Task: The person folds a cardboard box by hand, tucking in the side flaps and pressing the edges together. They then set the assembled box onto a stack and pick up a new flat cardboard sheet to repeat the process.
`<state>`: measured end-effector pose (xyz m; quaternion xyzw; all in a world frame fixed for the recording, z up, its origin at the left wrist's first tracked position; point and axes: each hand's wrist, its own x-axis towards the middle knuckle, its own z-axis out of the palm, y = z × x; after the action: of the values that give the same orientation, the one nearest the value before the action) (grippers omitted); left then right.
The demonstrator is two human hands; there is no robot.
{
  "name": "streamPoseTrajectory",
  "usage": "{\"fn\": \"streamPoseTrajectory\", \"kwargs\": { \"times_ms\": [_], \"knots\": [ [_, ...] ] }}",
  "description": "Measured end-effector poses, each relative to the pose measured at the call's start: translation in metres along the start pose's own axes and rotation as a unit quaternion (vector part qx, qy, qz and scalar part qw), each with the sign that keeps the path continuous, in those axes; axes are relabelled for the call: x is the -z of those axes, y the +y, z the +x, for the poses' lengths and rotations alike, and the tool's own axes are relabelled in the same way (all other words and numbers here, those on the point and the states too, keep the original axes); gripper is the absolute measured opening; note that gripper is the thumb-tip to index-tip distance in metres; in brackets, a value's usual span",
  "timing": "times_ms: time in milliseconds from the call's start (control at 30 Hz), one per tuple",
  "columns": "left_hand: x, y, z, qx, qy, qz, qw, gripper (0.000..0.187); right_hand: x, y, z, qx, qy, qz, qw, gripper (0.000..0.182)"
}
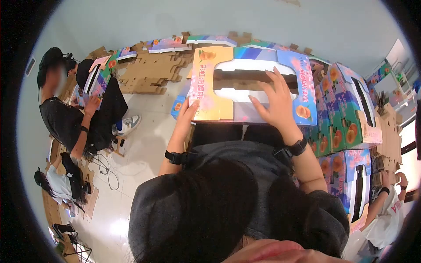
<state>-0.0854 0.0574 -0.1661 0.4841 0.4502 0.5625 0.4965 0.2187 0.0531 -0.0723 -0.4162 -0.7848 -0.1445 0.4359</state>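
A printed cardboard peach box point(255, 109) rests level in front of my body, yellow at its left end and blue at its right. Its top has a long cutout window, through which brown cardboard shows. My left hand point(187, 113) grips the box's left front corner, thumb on top. My right hand point(278, 103) lies over the top near the right end, fingers spread and reaching across the window. The underside of the box is hidden.
Stacked peach boxes point(346, 105) stand close on my right. Flattened brown cardboard point(147, 72) lies along the wall ahead. To the left, a person in black point(66, 118) handles another box. Cables point(105, 171) trail across the floor. At the lower right, another person point(388, 219) reaches forward.
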Motion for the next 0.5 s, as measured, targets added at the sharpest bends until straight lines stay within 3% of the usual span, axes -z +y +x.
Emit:
{"fn": "streamPoseTrajectory", "kwargs": {
  "times_ms": [233,333,433,500],
  "knots": [
    [0.010,-0.021,0.006,-0.007,-0.046,-0.045,0.998,0.058,0.001,0.030,-0.013,-0.137,0.027,0.251,0.958,0.028],
    [0.008,-0.023,0.003,-0.016,-0.047,-0.071,0.996,0.062,-0.001,0.017,-0.013,-0.132,-0.018,0.101,0.986,0.032],
    [0.003,-0.022,-0.002,-0.005,-0.039,-0.118,0.992,0.068,-0.006,-0.002,-0.012,-0.018,-0.045,-0.075,0.996,0.040],
    [0.004,-0.024,-0.001,0.007,-0.036,-0.131,0.991,0.071,-0.011,-0.001,-0.016,-0.019,-0.073,-0.066,0.995,0.045]
  ]
}}
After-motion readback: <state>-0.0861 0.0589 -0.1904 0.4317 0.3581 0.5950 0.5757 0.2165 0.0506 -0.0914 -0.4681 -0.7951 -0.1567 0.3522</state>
